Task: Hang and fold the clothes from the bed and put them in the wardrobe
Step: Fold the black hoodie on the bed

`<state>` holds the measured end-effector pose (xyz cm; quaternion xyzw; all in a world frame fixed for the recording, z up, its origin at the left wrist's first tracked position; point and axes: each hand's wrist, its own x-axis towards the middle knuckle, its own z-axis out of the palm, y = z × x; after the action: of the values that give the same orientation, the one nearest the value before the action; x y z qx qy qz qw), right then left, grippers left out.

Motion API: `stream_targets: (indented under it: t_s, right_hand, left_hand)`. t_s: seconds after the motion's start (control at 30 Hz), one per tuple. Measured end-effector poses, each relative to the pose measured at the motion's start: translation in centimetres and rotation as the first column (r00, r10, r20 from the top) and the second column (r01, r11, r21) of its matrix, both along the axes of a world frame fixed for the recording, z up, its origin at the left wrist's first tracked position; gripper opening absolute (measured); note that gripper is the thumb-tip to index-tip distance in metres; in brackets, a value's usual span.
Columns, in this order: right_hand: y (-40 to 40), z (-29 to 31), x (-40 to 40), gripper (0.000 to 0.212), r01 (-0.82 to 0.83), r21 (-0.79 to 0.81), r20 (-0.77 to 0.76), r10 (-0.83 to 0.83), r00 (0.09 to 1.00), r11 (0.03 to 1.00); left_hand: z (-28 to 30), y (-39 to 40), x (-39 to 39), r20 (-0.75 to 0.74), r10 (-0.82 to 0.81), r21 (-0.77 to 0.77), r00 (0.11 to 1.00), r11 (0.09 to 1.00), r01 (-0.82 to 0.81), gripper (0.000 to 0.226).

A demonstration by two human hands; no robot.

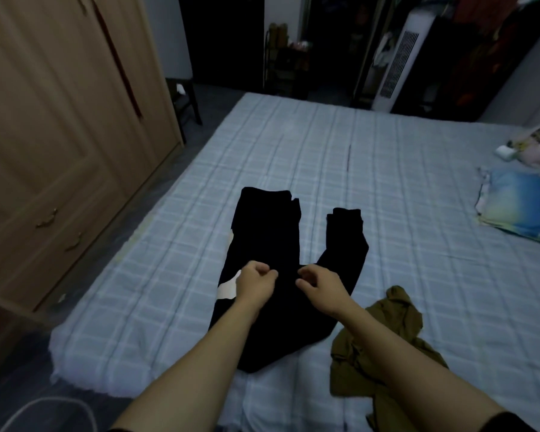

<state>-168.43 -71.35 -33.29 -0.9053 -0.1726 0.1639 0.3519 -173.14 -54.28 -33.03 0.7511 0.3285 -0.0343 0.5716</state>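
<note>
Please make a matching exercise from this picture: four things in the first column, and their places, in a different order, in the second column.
Things:
1. black trousers
2. olive garment
3. wardrobe
4. blue pillow

Places:
A. at the right edge of the bed
B. beside the bed, on the left
C. spread flat in the middle of the bed, under both hands
D. crumpled on the bed near the right forearm

Pairs: 1-C, 2-D, 3-B, 4-A

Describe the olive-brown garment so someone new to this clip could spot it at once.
Start at the bed with its pale blue checked cover, then look to its near edge, just right of the black trousers laid out flat. The olive-brown garment lies there in a crumpled heap, partly under the right forearm, the only unfolded, non-black clothing.
</note>
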Motion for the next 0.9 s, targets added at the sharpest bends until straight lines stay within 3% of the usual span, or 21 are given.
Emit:
stream_targets:
  t_s: [0.3,0.53,0.67,0.9]
  right_hand:
    - [0.2,2.1,0.8,0.036,0.094,0.061,-0.025,-0.092,0.995,0.994]
    - [0.5,-0.1,5.5,0.032,0.195,0.097,-0.162,-0.178,0.971,0.976]
    - [3.3,-2.4,9.1,0.033,0.353,0.033,-0.267,-0.333,0.904,0.935]
    - [7.0,-6.0,15.3,0.032,0.471,-0.03,-0.37,-0.448,0.814,0.882]
  left_hand:
    - [3.0,0.8,2.5,-0.013,-0.226,0.227,0.974,0.948,0.223,0.023]
    - [-0.3,6.7,9.1,-0.075,-0.467,0.338,0.881,0.819,0.463,0.026]
    - [-3.2,10.4,13.8,-0.089,-0.509,0.373,0.856,0.78,0.502,0.028]
    - [-8.2,15.3,20.4,-0.164,-0.558,0.359,0.814,0.734,0.576,0.028]
